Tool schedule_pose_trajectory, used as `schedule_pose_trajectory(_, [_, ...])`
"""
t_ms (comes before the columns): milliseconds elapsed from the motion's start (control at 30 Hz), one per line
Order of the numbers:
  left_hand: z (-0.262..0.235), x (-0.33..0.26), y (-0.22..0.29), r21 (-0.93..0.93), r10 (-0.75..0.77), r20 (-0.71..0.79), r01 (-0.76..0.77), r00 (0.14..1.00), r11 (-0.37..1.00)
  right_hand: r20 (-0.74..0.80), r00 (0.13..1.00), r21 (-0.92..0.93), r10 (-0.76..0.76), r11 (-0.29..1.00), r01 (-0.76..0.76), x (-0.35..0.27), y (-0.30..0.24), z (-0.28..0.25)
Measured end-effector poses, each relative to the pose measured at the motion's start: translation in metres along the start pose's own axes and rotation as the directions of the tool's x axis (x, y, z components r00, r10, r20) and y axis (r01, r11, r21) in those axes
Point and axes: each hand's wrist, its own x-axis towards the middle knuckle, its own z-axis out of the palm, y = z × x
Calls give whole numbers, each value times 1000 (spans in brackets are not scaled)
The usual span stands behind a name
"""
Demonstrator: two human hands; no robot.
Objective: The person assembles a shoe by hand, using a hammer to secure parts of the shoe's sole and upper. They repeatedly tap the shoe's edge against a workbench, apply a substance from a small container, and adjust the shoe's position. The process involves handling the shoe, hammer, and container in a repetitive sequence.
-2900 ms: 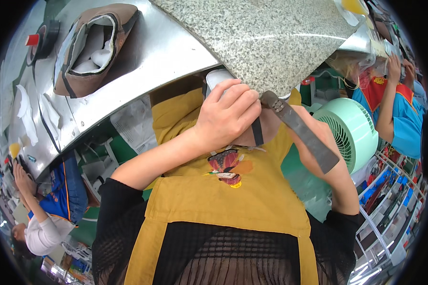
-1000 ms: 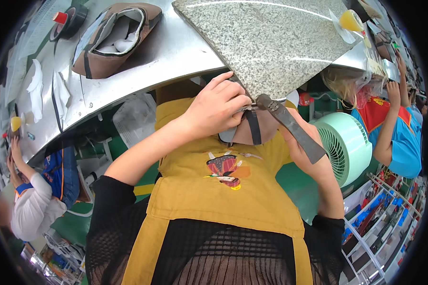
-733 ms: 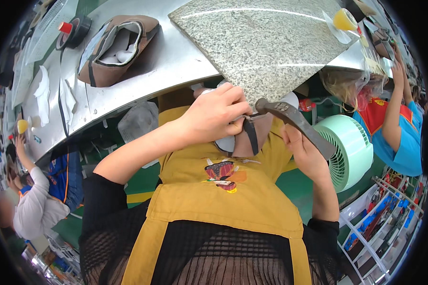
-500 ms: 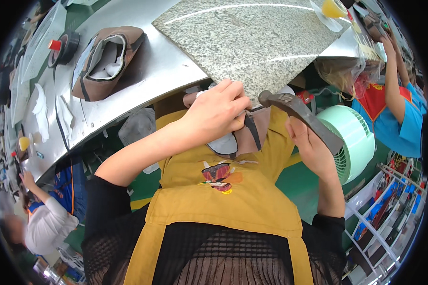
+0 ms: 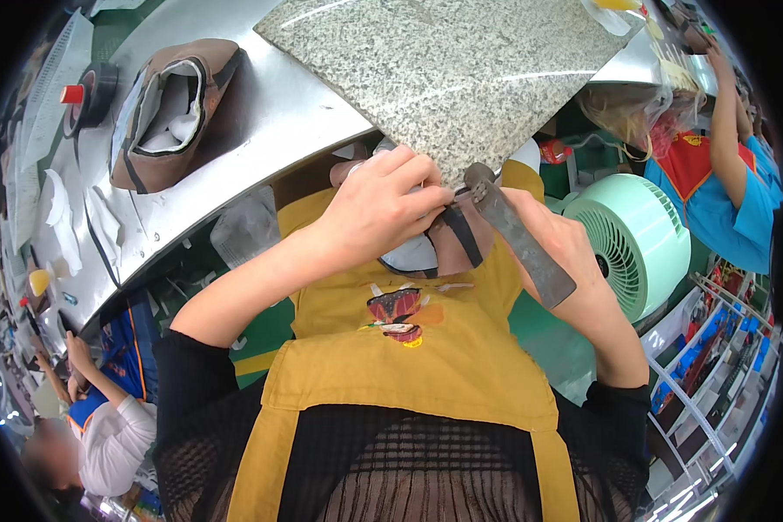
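Observation:
My left hand [image 5: 378, 204] pinches the edge of a brown shoe upper [image 5: 448, 248] with a black strip and pale lining. The edge is held at the near corner of a speckled stone slab [image 5: 461, 78], and the rest hangs over my yellow apron [image 5: 400, 374]. Closed around a dark grey metal hammer [image 5: 526, 248] is my right hand [image 5: 561, 235], its fingers partly hidden behind the tool. The hammer's rounded end is at the upper's edge by the slab corner, close to my left fingertips; whether it touches cannot be made out.
Another brown upper [image 5: 152, 170] stands on the metal table [image 5: 278, 113] at left, near a black tape roll [image 5: 98, 96] and white scraps [image 5: 61, 217]. A green fan [image 5: 639, 244] is at my right, above a wire rack [image 5: 705, 418]. People work on both sides.
My right hand has moved up and left, bringing the hammer's rounded end nearer the slab corner; the hammer now points more steeply. My left hand keeps its pinch. The view has shifted slightly.

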Motion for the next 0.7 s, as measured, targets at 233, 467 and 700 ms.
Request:
schedule_pose_trajectory(233, [5,-3,-9,134,201,15,-201,979,970,42,999,82,34,996,-37,2,1,-9])
schedule_pose_trajectory(467, [5,-2,-13,148,242,-23,-236,970,960,130,991,37,19,999,-24,9,-2,-10])
schedule_pose_trajectory(700, [7,-5,-13,129,244,-37,-237,969,963,94,995,170,33,984,-48,12,-2,-10])
